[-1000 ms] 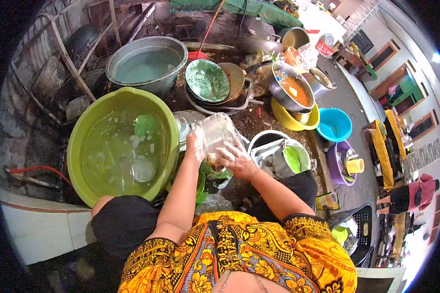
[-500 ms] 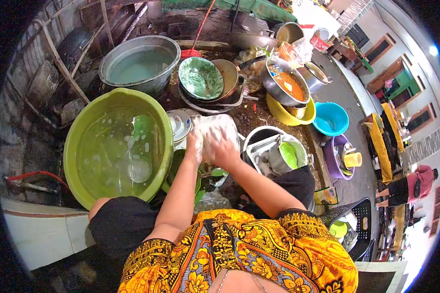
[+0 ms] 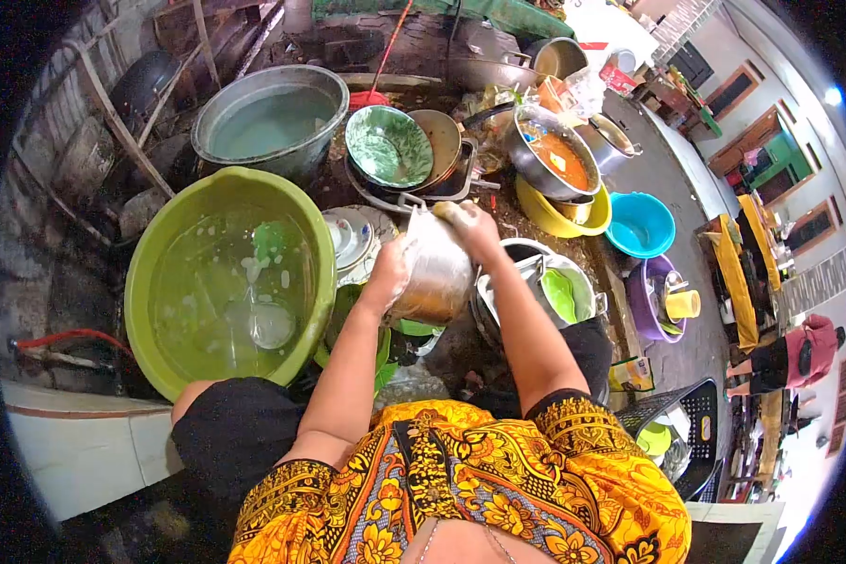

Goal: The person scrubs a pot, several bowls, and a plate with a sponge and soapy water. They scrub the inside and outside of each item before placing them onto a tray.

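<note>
A soapy metal pot (image 3: 438,273) is tilted between my hands, its side and a small handle showing. My left hand (image 3: 386,276) grips its left side, with suds on the fingers. At the pot's upper right edge, my right hand (image 3: 475,228) is closed round a yellowish sponge (image 3: 449,212). Left of the pot stand white plates (image 3: 348,240), and a large green basin (image 3: 141,282) of sudsy water with a clear bowl in it. To the right sits a metal pot (image 3: 587,305) with a green item inside.
Behind are a grey tub (image 3: 305,155) of water, a green patterned bowl (image 3: 385,146) and a pot of orange liquid (image 3: 559,162) over a yellow basin (image 3: 545,218). Blue (image 3: 640,226) and purple (image 3: 644,305) basins and a black crate (image 3: 700,428) stand right. A person (image 3: 799,352) is far right.
The pot has been turned and raised, so its metal side now shows. My right hand has moved up and right to its edge, and the sponge has come into sight.
</note>
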### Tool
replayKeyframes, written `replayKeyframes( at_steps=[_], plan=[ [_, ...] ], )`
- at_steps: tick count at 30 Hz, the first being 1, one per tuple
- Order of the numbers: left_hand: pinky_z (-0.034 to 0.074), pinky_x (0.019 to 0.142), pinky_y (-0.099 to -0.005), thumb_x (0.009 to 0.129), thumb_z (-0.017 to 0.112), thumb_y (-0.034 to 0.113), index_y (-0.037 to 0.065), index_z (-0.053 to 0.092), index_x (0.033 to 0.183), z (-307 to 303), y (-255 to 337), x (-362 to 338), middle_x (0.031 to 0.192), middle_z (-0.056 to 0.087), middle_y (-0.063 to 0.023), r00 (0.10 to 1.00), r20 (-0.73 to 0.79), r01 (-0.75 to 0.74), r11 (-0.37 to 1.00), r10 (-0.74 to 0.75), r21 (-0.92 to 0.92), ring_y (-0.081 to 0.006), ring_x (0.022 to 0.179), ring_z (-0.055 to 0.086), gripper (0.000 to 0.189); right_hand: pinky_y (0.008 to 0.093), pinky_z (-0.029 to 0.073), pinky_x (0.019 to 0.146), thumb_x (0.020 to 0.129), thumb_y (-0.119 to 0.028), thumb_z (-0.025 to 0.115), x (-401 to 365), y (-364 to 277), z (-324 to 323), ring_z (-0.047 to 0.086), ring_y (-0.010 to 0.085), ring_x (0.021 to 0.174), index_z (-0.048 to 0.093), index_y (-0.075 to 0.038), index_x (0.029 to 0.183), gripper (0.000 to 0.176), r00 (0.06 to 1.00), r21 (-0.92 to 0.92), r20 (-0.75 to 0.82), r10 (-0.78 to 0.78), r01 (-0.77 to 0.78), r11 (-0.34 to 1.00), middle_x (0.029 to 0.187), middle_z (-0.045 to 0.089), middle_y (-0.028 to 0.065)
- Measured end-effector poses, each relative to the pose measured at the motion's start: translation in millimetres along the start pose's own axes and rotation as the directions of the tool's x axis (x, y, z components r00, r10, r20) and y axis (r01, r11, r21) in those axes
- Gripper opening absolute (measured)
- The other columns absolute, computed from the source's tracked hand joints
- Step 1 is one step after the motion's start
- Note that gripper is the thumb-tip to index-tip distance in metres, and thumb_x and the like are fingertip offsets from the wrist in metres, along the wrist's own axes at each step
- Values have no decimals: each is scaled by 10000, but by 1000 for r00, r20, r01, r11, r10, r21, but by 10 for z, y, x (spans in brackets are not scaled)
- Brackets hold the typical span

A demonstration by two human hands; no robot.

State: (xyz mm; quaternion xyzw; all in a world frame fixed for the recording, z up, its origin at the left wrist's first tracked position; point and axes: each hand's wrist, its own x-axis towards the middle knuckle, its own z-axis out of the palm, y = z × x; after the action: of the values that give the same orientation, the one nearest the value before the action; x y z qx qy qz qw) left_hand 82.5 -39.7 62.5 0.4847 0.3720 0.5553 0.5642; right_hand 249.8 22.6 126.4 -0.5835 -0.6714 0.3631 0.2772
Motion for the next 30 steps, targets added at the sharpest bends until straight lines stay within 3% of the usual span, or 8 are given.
replayKeyframes(
  at_steps=[1, 2, 10, 14, 18, 22, 24, 30],
  plan=[
    [401, 935, -268, 895, 473, 75, -64, 477, 1159, 21, 135, -28, 1093, 557, -87, 995, 77, -68, 988, 58, 136, -150, 1038, 520, 299, 308, 447, 779, 867, -329, 447, 151, 290, -135, 584, 157, 882, 588, -45, 1092, 389, 977, 63, 88, -193, 188, 980, 991, 618, 114],
    [401, 935, -268, 895, 473, 75, -64, 477, 1159, 32, 144, -31, 1093, 557, -87, 995, 80, -73, 988, 63, 139, -150, 1038, 520, 299, 313, 450, 828, 881, -312, 441, 158, 428, -136, 584, 163, 921, 575, 3, 1084, 398, 972, 651, 234, -16, -145, 745, 1021, 616, 107],
    [418, 780, -261, 929, 442, 146, -6, 514, 1116, 184, -222, 94, 978, 571, -41, 927, -357, -88, 863, -112, -498, -115, 860, 509, 251, 475, 486, 812, 882, -281, 396, -184, 1366, 360, 612, 257, 891, 582, -25, 1055, 360, 912, 944, 310, 269, -328, 24, 997, 630, 125],
    [417, 782, -263, 938, 434, 165, 4, 454, 1171, 285, -514, 39, 1034, 545, -84, 862, -506, -171, 960, 36, -223, -135, 918, 493, 284, 339, 472, 758, 880, -317, 347, -368, 1117, 906, 551, 211, 900, 561, -88, 1048, 355, 840, 995, -56, 539, 3, 99, 1010, 583, 79],
    [443, 885, -342, 934, 410, 141, 67, 356, 1243, 306, -552, 29, 1185, 454, -100, 892, -451, -197, 903, 3, -382, -193, 1060, 488, 322, 302, 417, 768, 883, -150, 463, -522, 1105, 1407, 503, 172, 881, 478, -9, 1113, 270, 712, 353, -691, 126, 180, 918, 990, 543, 76],
    [408, 935, -340, 940, 393, 179, 64, 314, 1285, 281, -481, 23, 1226, 447, -81, 945, -310, -115, 774, -108, -622, -193, 1079, 480, 372, 363, 379, 919, 863, -128, 499, -465, 909, 1491, 480, 277, 1085, 413, -3, 1242, 408, 845, 775, -512, 154, 377, 508, 1207, 487, 151],
    [383, 954, -330, 959, 326, 252, 64, 357, 1270, 292, -556, 54, 1222, 462, -70, 902, -422, -195, 956, 86, -222, -184, 1089, 473, 364, 399, 355, 953, 851, -159, 523, -637, 326, 1031, 462, 310, 1115, 413, -34, 1263, 444, 738, -417, -500, -453, 253, 873, 1243, 461, 159],
    [385, 938, -329, 937, 407, 218, 69, 434, 1224, 103, -190, 23, 1161, 512, -64, 952, -305, -88, 914, -40, -396, -172, 1051, 493, 325, 265, 451, 689, 870, -281, 485, -57, 572, 404, 542, 123, 787, 546, -15, 1078, 343, 977, 703, -181, 111, 49, 710, 911, 573, 38]
  ],
)
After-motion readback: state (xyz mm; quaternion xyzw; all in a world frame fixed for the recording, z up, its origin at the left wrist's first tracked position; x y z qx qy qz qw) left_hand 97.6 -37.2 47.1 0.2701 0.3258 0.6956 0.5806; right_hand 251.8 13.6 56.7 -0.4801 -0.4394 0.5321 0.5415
